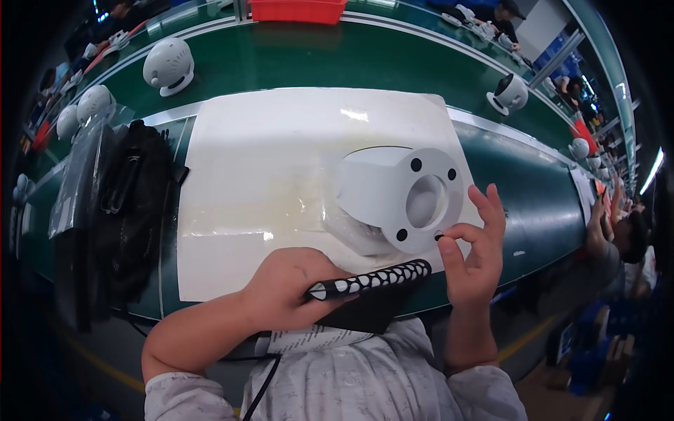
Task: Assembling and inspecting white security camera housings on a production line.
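A white plastic housing (379,179) lies on its side on the white mat (246,154), its round ring-shaped base facing right. Three black round pads sit on that base, one of them a foot pad (416,165) near its top. My right hand (474,259) pinches a small black round pad (439,236) between thumb and forefinger at the ring's lower right edge; its other fingers are raised. Closer to my body, my left hand (291,284) grips a black sheet (379,281) with white round cut-outs, seen at a slant. Whether the pinched pad touches the ring I cannot tell.
Left of the mat lie a black bag (137,196) and clear plastic wrapping (81,182). White round devices, including one camera-like unit (168,67) and another (507,95), stand on the green belt beyond. A red bin (298,10) is at the far side. People sit to the right.
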`<state>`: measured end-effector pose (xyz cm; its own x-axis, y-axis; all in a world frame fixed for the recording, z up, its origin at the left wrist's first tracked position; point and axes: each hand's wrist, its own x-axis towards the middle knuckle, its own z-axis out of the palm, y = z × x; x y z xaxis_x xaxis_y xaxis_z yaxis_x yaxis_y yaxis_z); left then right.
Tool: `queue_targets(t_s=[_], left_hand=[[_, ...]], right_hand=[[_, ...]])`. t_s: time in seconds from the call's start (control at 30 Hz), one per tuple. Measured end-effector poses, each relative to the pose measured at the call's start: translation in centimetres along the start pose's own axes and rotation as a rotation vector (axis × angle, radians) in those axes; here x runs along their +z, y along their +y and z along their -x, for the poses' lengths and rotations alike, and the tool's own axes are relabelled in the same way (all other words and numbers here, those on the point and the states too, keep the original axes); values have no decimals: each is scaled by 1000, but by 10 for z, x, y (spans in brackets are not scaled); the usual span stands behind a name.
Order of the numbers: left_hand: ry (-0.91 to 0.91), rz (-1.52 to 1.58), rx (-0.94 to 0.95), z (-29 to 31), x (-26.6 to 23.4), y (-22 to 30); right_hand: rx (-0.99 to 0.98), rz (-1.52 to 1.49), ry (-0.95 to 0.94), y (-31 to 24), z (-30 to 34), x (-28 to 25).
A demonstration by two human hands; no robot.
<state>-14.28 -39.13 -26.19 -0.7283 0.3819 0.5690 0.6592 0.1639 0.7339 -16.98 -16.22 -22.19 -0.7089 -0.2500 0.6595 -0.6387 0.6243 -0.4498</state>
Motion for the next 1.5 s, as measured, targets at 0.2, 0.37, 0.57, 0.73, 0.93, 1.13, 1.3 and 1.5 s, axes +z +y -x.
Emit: queue_targets(t_s=[0.2, 0.37, 0.57, 0.73, 0.93, 1.13, 1.3, 1.5], left_hand=[[37, 21, -18, 1, 2, -2], [20, -2, -7, -1, 1, 1], [18, -8, -39, -1, 4, 1], [24, -2, -67, -2, 4, 1], [-4, 24, -108, -3, 0, -2], [7, 17, -107, -1, 0, -3], [-14, 19, -90, -2, 0, -1], [-21, 4, -103, -2, 0, -2]], right_hand=[[-187, 349, -14, -14, 3, -10], [-213, 348, -123, -13, 1, -20], [55, -40, -123, -8, -6, -15], [-35, 94, -146, -7, -10, -15], [56, -70, -107, -3, -13, -9], [-65, 197, -172, -9, -11, -16], [-274, 502, -260, -13, 0, -29], [-244, 672, -347, -16, 2, -29]])
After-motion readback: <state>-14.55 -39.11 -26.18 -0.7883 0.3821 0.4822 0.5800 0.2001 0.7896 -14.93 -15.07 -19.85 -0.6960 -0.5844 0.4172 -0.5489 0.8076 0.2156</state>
